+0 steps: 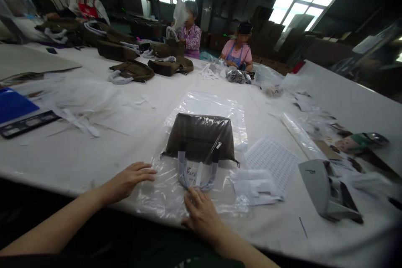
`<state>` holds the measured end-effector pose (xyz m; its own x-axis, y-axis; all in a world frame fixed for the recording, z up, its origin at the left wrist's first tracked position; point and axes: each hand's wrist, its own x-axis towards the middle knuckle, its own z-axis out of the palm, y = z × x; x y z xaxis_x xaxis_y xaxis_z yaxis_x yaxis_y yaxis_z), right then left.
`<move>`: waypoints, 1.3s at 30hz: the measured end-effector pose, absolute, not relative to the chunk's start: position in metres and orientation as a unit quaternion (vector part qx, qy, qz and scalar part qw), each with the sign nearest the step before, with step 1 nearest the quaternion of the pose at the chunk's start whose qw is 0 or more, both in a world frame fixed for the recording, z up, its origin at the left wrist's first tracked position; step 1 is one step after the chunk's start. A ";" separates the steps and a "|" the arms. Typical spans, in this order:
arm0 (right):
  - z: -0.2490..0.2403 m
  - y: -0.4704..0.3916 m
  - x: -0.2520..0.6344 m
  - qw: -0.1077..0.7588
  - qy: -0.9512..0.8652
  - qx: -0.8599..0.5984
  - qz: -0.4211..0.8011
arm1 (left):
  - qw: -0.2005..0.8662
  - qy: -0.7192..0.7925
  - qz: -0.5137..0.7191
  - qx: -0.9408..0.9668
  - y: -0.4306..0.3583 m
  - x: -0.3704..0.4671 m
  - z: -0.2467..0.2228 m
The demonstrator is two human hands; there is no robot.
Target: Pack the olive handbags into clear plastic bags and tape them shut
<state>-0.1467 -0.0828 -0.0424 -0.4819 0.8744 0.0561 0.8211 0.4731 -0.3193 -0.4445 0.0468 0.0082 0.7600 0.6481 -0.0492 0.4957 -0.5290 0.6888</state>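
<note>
A dark brown handbag point(201, 134) lies in front of me inside a clear plastic bag point(157, 201), its wrapped handles point(182, 171) pointing towards me. Over the near end of those handles rests my right hand point(201, 213), fingers stretched out on the plastic. My left hand point(133, 180) lies flat with its fingers spread at the plastic bag's left edge, holding nothing. Just right of the handbag are a sheet of printed labels point(273, 161) and some folded white paper point(254, 186).
A grey tape dispenser point(326, 188) stands at the right, near a bottle point(361, 141). Several brown handbags point(132, 71) are heaped at the far left. Loose plastic point(91, 100) and a blue item point(15, 104) lie left. Three people sit across the white table point(109, 155).
</note>
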 end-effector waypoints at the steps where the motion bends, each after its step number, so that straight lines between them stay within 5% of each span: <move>1: -0.045 -0.087 -0.144 0.108 -0.854 -0.494 0.124 | 0.340 0.292 0.087 0.889 0.049 -0.447 0.001; 6: -0.050 -0.092 -0.142 0.112 -0.853 -0.495 0.121 | 0.349 0.246 0.061 0.902 0.061 -0.448 -0.026; 15: -0.037 -0.081 -0.150 0.212 -0.774 -0.575 0.158 | 0.363 0.352 0.288 0.814 0.061 -0.410 -0.002; 19: -0.022 -0.080 -0.150 0.256 -0.616 -0.639 0.384 | 0.288 0.387 0.311 0.819 0.069 -0.383 0.025; 24: -0.022 -0.077 -0.152 0.193 -0.150 -0.613 0.751 | 0.141 0.436 0.287 0.841 0.084 -0.333 0.042; 39: -0.032 -0.080 -0.167 0.257 -0.028 -0.503 0.825 | 0.043 0.531 0.473 0.702 0.018 -0.259 -0.015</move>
<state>-0.1671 -0.0795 -0.0320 -0.3617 0.4509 -0.8160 -0.3954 -0.8668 -0.3037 -0.2592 0.0177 -0.0154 -0.0104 0.7863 0.6177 0.7048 -0.4324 0.5624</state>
